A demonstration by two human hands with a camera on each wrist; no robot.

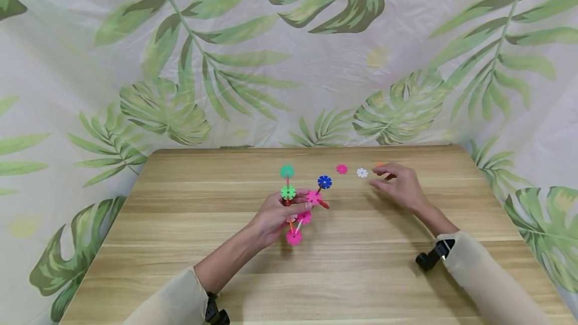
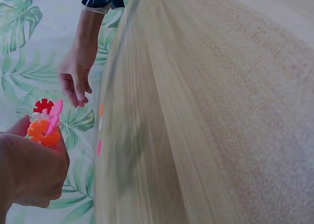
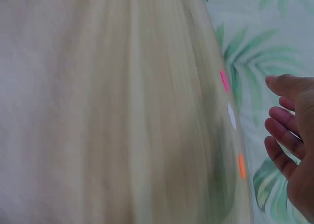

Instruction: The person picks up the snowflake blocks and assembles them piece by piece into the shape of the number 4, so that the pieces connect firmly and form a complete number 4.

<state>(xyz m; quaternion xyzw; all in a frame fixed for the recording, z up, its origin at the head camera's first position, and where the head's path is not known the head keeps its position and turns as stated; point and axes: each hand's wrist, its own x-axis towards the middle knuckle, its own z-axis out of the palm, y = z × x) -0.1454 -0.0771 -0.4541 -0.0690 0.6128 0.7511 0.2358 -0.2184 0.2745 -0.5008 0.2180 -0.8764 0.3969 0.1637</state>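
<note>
In the head view my left hand (image 1: 275,219) grips a built-up cluster of notched plastic discs, held over the middle of the table. A green disc (image 1: 288,192), a blue disc (image 1: 324,181) and several pink ones stick out around the fingers, while the palm hides part of the cluster. An orange disc (image 2: 44,132) of the cluster faces the left wrist view. My right hand (image 1: 399,184) hovers at the back right with bent, parted fingers and nothing between them. Nearest to its fingertips are a loose white disc (image 1: 362,173) and an orange disc (image 1: 380,164), partly hidden behind the hand.
A loose pink disc (image 1: 341,169) lies left of the white one, near the back edge of the wooden table (image 1: 180,255). Behind the table hangs a leaf-patterned cloth (image 1: 253,89). Each wrist wears a black strap, such as the right one (image 1: 435,255).
</note>
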